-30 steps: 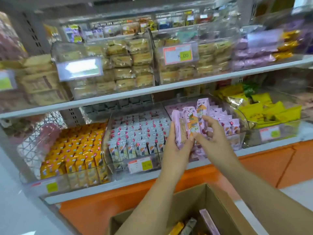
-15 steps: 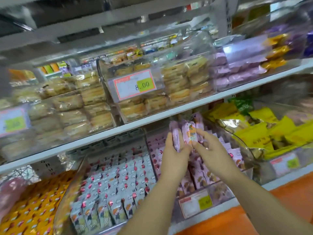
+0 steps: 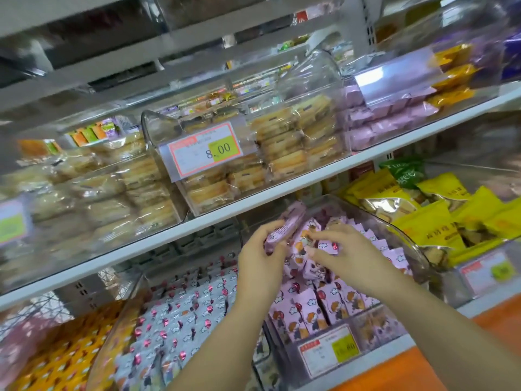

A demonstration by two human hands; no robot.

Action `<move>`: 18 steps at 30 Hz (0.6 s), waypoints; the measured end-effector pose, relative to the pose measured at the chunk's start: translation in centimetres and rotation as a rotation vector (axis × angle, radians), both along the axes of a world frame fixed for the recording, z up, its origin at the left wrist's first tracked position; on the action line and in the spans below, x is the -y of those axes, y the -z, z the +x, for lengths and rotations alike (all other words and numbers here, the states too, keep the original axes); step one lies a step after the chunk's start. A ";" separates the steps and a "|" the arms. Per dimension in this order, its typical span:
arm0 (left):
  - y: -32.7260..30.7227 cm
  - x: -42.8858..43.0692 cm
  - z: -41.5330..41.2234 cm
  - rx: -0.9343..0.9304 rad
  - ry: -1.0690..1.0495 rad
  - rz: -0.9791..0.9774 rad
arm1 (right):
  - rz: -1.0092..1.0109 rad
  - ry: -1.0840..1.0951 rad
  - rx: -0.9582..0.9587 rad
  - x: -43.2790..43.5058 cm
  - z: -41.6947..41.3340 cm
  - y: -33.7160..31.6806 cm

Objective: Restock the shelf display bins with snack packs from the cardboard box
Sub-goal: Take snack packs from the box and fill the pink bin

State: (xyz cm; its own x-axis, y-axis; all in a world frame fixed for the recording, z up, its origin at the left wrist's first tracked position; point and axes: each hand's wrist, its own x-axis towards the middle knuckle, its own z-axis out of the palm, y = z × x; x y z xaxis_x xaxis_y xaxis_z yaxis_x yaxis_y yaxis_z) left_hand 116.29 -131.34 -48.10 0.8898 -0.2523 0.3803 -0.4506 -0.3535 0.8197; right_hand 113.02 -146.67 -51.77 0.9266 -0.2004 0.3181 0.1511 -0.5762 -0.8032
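My left hand grips a small stack of pink snack packs over the clear display bin on the lower shelf. My right hand pinches another pink pack from that stack with thumb and fingers, just above the rows of pink packs standing in the bin. The cardboard box is out of view.
To the left of the pink bin sit a bin of white packs and a bin of orange packs. Yellow bags fill the bin to the right. The white shelf edge above carries bins of wrapped cakes with an 8.00 price tag.
The view has tilted up and moved closer, so the cardboard box has left the frame. Both hands have lowered the pink packs into the bin's opening, and the stack now lies tilted.
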 end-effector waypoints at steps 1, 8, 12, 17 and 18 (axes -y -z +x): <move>-0.1 -0.3 -0.2 0.025 0.007 0.002 | -0.041 0.003 -0.017 -0.1 -0.1 -0.1; -0.2 -3.6 -1.3 0.271 -0.008 0.150 | -0.087 0.021 0.163 -1.3 -1.0 -2.4; -1.2 -5.5 -1.7 0.403 0.014 0.262 | 0.069 -0.087 0.121 -1.7 -1.8 -3.5; -2.2 -6.3 -2.4 0.437 0.057 0.310 | 0.037 -0.182 0.086 -1.4 -2.5 -4.2; -2.2 -6.4 -2.6 0.426 0.066 0.310 | 0.013 -0.172 0.085 -1.3 -2.6 -4.3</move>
State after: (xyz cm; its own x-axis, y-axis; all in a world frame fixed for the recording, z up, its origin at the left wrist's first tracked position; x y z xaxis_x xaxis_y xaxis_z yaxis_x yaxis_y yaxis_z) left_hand 113.73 -124.99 -45.86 0.6511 -0.4603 0.6035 -0.7503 -0.5101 0.4205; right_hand 110.37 -145.34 -47.47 0.9176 -0.0461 0.3948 0.3137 -0.5259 -0.7906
